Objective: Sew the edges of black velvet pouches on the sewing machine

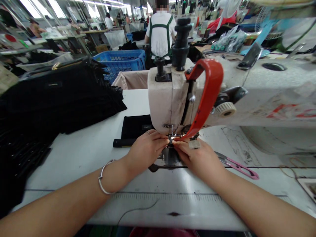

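Note:
A black fabric piece point(134, 124) with a small label lies on the sewing machine's bed, its near edge folded over. My left hand point(149, 147), with a bracelet at the wrist, has its fingers closed on this piece just left of the presser foot point(171, 140). From the other side my right hand point(198, 156) pinches the edge of the fabric, partly hidden by the red lever. The fingertips of both hands nearly meet under the needle area of the sewing machine point(160, 98). Most of the fabric between them is covered by my fingers.
Pink-handled snips point(243, 168) lie right of my right hand. A big stack of black fabric pieces point(61, 95) covers the table's left. The red lever point(213, 85) curves down close over my right hand. Behind stand a blue basket point(120, 61) and a person point(161, 36).

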A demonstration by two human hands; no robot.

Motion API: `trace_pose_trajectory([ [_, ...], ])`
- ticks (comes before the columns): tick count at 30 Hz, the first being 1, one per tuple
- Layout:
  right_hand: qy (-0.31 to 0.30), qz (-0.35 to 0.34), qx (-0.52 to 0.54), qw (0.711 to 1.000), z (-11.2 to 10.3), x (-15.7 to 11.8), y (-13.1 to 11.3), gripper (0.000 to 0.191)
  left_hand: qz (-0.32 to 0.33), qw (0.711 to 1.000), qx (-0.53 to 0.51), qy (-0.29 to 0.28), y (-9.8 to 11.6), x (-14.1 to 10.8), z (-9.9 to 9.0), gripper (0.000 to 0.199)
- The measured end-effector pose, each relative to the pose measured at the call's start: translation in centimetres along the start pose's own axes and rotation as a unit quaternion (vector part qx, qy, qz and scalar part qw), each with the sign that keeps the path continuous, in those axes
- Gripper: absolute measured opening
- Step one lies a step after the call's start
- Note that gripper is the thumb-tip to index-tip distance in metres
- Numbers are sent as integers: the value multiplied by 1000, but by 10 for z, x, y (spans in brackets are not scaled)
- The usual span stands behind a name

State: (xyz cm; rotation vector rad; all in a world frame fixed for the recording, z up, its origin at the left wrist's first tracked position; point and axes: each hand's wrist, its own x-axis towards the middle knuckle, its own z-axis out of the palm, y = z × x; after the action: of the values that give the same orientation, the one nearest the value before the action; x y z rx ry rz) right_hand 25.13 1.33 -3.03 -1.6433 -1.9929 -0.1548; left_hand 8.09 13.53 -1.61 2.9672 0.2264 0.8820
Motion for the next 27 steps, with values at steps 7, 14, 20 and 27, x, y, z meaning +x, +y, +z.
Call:
trace_pose_trajectory([
  [7, -7, 8, 29, 1000, 1, 0, 0, 16, -16, 1000, -12, -10, -3, -2, 1, 17],
  [14, -12, 21, 38, 999, 1, 2, -5, 15, -36, 998, -46, -37, -5, -11, 3, 20],
  [20, -4, 26, -3, 1000, 4, 6, -6, 12, -41, 998, -25, -35, -22, -14, 12, 25],
  [27, 49, 18, -26, 998, 3, 2, -2, 11, -80, 989, 84, -97, -27, -53, 2, 67],
])
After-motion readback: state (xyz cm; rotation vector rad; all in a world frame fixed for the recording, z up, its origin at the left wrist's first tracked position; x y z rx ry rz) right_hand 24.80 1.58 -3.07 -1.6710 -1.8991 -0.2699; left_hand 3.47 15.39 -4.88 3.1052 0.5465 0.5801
